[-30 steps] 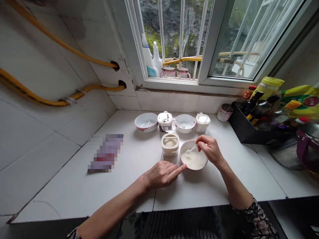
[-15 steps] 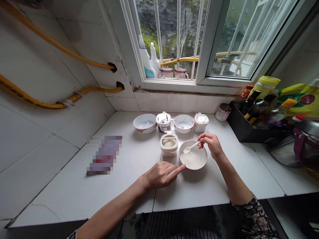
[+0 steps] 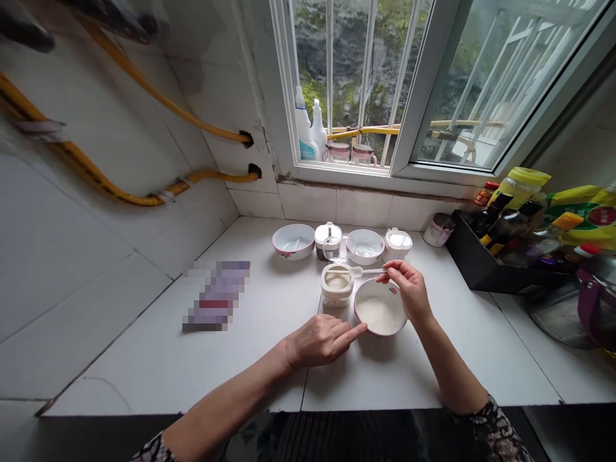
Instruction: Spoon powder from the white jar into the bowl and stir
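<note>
Two bare hands at a white tiled counter. Left hand: empty, loosely curled, index finger outstretched, its fingertip at the rim of a white bowl, either touching or just beside it. Right hand: narrow pinch on the handle of a small white spoon, held level above the bowl's far rim, scoop just beside an open square white jar. Bowl: on the counter, directly in front of the jar and near it, holding a white powdery or pasty substance, exact kind unclear. Behind: two more white bowls and two lidded containers, in a row.
</note>
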Available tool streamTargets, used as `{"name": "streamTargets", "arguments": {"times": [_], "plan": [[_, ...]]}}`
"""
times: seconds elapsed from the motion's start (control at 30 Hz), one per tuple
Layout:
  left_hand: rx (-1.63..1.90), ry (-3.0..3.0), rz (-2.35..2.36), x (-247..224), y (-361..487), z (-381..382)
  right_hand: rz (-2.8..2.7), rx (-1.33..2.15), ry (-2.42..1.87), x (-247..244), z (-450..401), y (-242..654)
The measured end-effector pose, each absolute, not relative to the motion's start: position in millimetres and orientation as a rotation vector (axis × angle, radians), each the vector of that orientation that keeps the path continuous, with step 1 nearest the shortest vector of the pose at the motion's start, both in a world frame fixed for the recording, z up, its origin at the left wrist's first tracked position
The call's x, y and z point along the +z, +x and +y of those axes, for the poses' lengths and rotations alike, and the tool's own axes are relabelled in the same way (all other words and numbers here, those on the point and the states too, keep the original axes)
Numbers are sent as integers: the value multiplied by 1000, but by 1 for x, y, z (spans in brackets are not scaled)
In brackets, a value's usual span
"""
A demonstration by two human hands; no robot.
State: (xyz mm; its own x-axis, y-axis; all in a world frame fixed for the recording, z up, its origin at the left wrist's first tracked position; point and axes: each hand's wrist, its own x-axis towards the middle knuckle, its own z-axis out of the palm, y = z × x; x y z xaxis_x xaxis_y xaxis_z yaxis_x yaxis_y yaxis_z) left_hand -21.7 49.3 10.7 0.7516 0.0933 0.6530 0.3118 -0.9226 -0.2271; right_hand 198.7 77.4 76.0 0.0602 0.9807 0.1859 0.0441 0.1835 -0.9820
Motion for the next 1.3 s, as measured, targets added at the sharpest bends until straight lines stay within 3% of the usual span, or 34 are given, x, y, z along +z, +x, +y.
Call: {"name": "streamTargets", "arguments": {"times": [0.27,0.33,0.5,0.6,0.97,1.3], "plan": [[-970,-2621,-304,11,-21,50,-2011,123,-784,72,64,179],[-973,-2622,-305,11,-21,50,-1943,176,-810,73,63,182],[-944,-2644,-329,11,-22,49,-1425,825,-1047,77,67,197],[-943,-2661,-340,12,-23,48,-1277,993,-1122,77,74,210],[-975,-2650,-335,15,-21,47,-1709,821,-1287,67,76,211],[-973,-2656,-324,15,-22,48,-1365,1025,-1271,74,78,218]]}}
